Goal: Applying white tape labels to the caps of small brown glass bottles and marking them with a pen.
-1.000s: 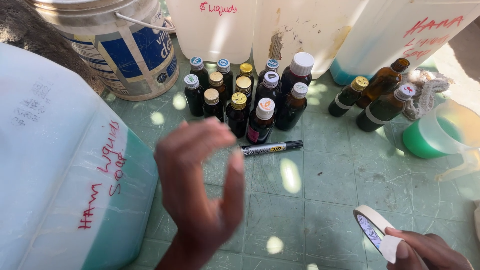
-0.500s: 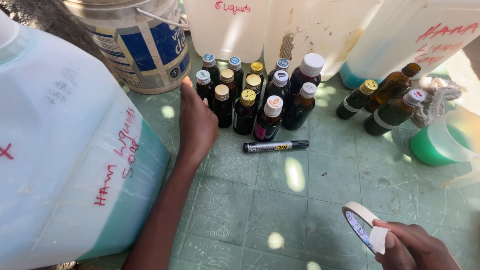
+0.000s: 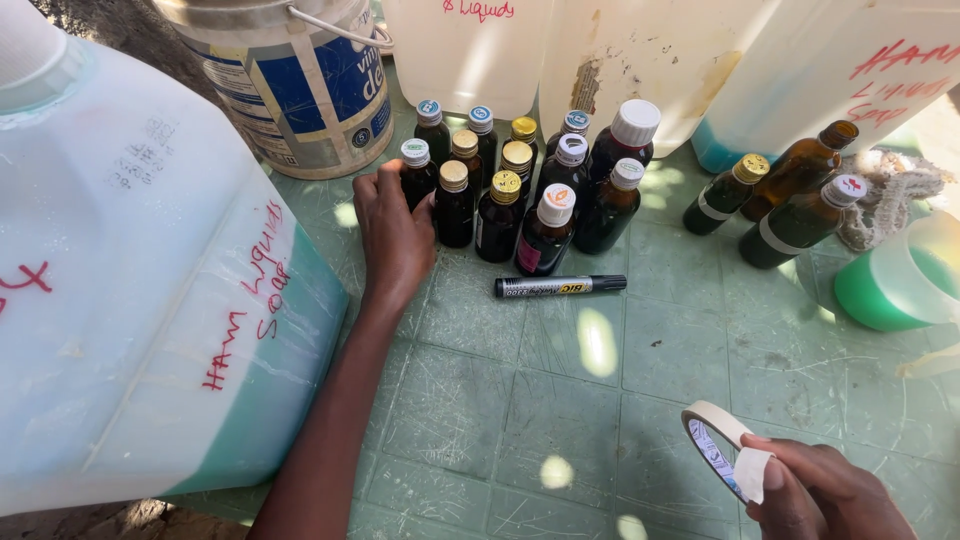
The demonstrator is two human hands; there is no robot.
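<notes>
- Fingers of the left hand (image 3: 395, 235) curl narrowly around a small dark glass bottle (image 3: 415, 175) with a white cap, at the left edge of a tight cluster of little bottles (image 3: 520, 190). The thumb side seems to press the bottle's shoulder; how far the grip closes behind the glass cannot be told.
- Right hand (image 3: 825, 490) pinches a roll of masking tape (image 3: 715, 445), thumb on the loose torn end, with the roll standing just beyond the fingertips.
- A black marker (image 3: 560, 286) lies flat on the green tiled surface (image 3: 560, 400), to the right of the left fingers and just in front of the cluster, touching nothing.
- A big translucent jug (image 3: 150, 280) of pale green liquid stands close against the left forearm; a painted bucket (image 3: 290, 80) sits beyond the knuckles.
- Three brown bottles (image 3: 790, 200) lean together well off to the right, near a green cup (image 3: 890, 285).
- Judged from this: drawing the gripped bottle out well means lifting it straight up first, since its neighbours stand touching and a sideways pull would likely topple them.
- Keeping the wrist low and clear of the jug would steady the lift; the tape end is best kept pinched so it does not stick back onto the roll.
</notes>
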